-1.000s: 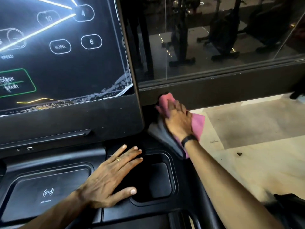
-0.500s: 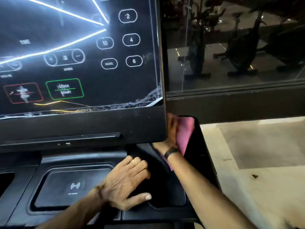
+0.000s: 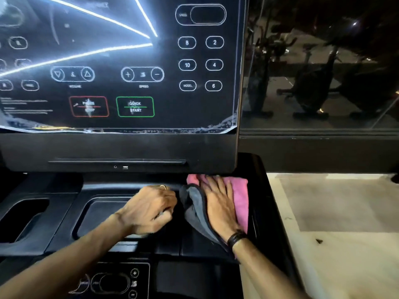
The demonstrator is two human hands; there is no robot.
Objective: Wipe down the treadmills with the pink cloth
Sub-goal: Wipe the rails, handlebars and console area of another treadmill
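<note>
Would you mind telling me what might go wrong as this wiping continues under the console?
The right hand presses the pink cloth just below the black touch console; an upward stroke might tap the green Quick Start button. The cloth's grey side is folded over, so it may bunch and miss the tray corner.

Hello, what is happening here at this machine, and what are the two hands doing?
A person is wiping a black treadmill console. The right hand lies flat with straight fingers on a pink cloth with a grey underside, pressing it onto the console's right side, just below the dark touch screen. The left hand, fingers curled, rests beside it at the tray's edge, holding nothing visible.
</note>
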